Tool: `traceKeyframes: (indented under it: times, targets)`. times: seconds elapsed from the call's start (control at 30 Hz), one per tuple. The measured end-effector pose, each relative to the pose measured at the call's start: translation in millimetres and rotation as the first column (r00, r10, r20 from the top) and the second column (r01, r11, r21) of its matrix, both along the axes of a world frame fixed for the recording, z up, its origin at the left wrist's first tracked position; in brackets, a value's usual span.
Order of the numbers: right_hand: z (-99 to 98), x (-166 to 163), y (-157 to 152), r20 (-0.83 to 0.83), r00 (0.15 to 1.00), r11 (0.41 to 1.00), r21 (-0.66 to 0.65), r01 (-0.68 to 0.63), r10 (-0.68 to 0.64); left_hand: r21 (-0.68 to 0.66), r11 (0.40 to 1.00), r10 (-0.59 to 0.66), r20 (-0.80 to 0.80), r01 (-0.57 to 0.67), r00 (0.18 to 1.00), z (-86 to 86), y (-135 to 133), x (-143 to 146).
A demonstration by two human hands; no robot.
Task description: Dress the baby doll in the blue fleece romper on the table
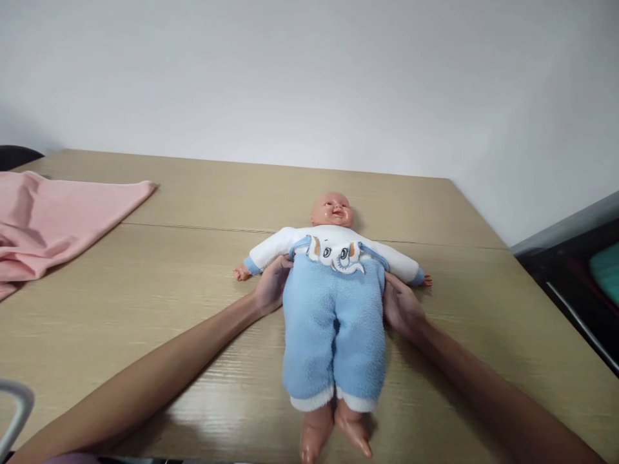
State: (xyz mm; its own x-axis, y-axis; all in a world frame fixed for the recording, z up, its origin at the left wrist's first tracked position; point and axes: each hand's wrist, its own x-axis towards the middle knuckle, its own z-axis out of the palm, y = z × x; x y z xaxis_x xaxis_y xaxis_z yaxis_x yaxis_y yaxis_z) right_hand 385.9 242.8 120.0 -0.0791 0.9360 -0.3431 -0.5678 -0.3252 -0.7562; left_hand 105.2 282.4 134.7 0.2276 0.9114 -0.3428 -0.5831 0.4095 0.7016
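A baby doll [333,212] lies on its back on the wooden table [145,309], head away from me, bare feet toward me. It wears a white top with blue cuffs and fluffy blue overalls [333,322] with an elephant patch on the chest. My left hand [271,285] is pressed against the doll's left side at the waist, fingers tucked under the overalls. My right hand [400,306] holds the other side at the waist, fingers also slipped behind the fabric.
A pink cloth [53,219] lies rumpled at the table's far left. A dark shelf or cart [580,283] stands beyond the table's right edge. A white wall rises behind. A grey curved bar [14,412] shows at bottom left.
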Motion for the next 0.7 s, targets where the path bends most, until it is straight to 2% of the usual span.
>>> traceKeyframes:
  times: [0.17, 0.37, 0.53, 0.7]
  targets:
    - [3.9, 4.9, -3.0, -0.012, 0.997, 0.997, 0.014, -0.075, 0.075, 0.049, 0.996, -0.074, 0.075, 0.07, 0.994, 1.6, -7.9, -2.3]
    - [4.8, 6.4, -3.1, -0.033, 0.998, 0.998, 0.011, -0.054, 0.055, 0.102, 0.992, -0.071, -0.093, 0.081, 0.993, -4.9, -16.3, 5.2]
    - [3.9, 8.2, -2.8, -0.04, 0.997, 0.998, 0.001, -0.07, 0.07, 0.037, 0.989, -0.135, -0.115, 0.14, 0.984, -5.8, -18.3, 3.4]
    - [4.7, 12.0, -2.9, -0.065, 0.996, 0.998, -0.018, -0.06, 0.059, -0.09, 0.987, -0.134, -0.022, 0.132, 0.991, 1.8, -16.6, -0.8]
